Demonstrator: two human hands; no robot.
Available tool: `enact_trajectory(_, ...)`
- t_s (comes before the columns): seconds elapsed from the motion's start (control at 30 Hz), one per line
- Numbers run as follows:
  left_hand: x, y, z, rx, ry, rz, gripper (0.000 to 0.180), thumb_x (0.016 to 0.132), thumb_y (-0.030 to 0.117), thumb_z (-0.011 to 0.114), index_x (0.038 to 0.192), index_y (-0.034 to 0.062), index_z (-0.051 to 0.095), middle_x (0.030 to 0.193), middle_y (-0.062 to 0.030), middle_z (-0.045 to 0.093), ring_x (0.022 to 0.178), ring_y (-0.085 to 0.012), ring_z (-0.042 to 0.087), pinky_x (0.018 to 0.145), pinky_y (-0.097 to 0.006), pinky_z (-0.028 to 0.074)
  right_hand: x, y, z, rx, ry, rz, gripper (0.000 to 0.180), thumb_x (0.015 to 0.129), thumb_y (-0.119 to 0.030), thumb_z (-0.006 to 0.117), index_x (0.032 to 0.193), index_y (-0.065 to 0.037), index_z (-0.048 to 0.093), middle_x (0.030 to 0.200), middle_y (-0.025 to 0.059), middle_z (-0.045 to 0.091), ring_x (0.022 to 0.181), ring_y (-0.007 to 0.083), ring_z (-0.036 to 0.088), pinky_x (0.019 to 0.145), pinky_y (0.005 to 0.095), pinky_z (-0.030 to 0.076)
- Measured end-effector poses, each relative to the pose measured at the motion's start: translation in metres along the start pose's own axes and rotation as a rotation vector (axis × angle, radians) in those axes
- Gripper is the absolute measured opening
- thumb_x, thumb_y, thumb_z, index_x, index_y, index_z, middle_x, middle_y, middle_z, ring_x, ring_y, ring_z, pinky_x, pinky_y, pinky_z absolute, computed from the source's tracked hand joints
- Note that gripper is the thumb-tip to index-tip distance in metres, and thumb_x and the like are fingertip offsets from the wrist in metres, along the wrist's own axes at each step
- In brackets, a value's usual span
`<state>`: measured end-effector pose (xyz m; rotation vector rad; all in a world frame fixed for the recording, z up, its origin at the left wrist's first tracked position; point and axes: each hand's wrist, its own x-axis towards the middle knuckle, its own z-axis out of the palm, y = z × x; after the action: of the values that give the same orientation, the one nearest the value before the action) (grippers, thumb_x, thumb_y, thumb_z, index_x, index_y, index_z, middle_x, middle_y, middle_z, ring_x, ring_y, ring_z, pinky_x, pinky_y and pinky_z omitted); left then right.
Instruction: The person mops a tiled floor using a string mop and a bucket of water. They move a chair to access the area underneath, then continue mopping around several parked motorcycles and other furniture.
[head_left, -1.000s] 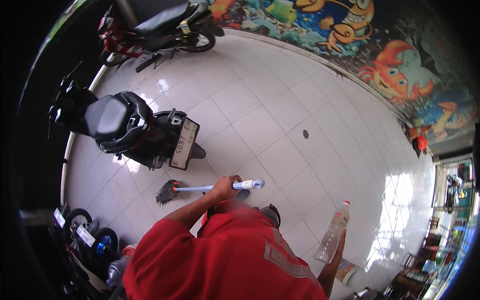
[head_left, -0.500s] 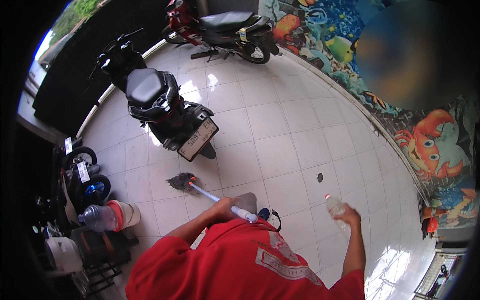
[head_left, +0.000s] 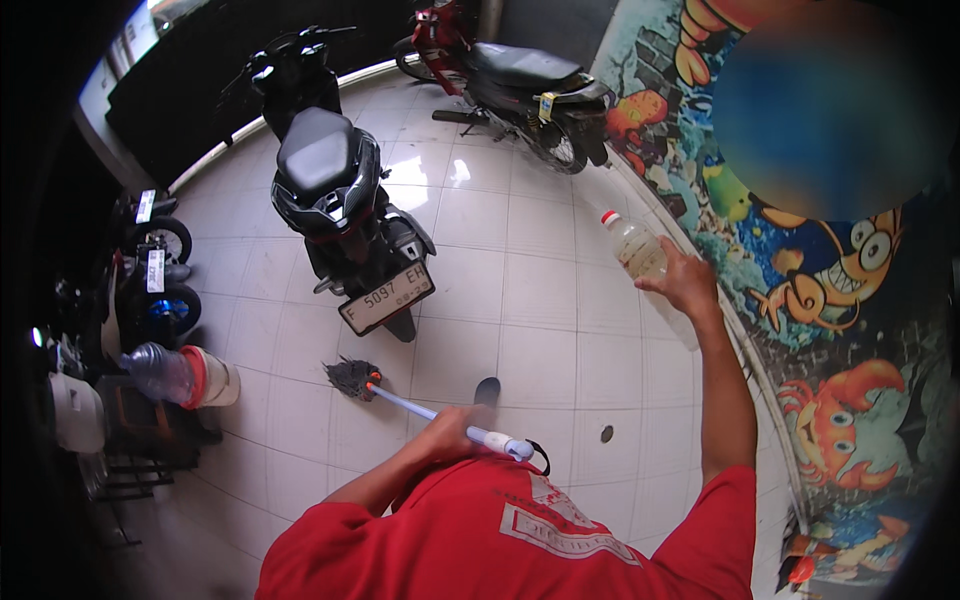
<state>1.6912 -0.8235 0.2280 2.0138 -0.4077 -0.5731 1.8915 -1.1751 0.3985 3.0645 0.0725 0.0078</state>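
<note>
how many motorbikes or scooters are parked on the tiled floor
2 in plain view: a black scooter in the middle of the floor ahead of the mop, and a red and black one at the top by the painted wall. The dark left edge may hide more.

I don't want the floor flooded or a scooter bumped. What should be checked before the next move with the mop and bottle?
1. Left hand gripping the mop handle: ok.
2. Right hand holding the plastic bottle: ok.
3. Bottle cap on: ok, though whether it is tight, cannot tell.
4. Mop head on the tiled floor: ok.
5. Mop head apart from the black scooter: ok, but close to its rear.
6. Floor wet or dry: cannot tell.
</note>
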Motion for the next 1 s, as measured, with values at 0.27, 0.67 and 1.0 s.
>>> enact_trajectory(0.27,0.108,0.002,-0.039,-0.117,0.094,-0.103,0.053,0.061,0.019,0.079,0.110,0.0063,0.063,0.095,-0.0167,0.068,0.089,-0.0309,0.066,0.077,-0.037,0.049,0.075,0.058,0.177,1.040,-0.429,0.159,0.069,0.077,-0.054,0.070,0.121,-0.003,0.053,0.097,0.0088,0.067,0.088,0.0229,0.064,0.078,0.0370,0.050)
enact_trajectory(0.67,0.218,-0.030,-0.043,-0.246,0.270,-0.299,0.052,0.064,0.019,0.081,0.111,0.0063,0.063,0.098,-0.0168,0.067,0.090,-0.0281,0.065,0.079,-0.035,0.050,0.273,-0.015,0.230,1.169,-0.869,0.173,0.053,0.083,-0.045,0.067,0.112,0.000,0.059,0.086,0.0085,0.065,0.068,0.0180,0.062,0.063,0.0346,0.051)
enact_trajectory(1.0,0.334,0.055,-0.059,-0.135,0.583,-0.468,0.038,0.074,0.020,0.073,0.108,0.0056,0.063,0.080,-0.0193,0.066,0.076,-0.0338,0.065,0.068,-0.040,0.049,0.558,-0.072,0.053,1.290,-0.684,-0.570,0.051,0.081,-0.045,0.070,0.104,0.000,0.062,0.086,0.0059,0.065,0.071,0.0134,0.061,0.064,0.0301,0.051)
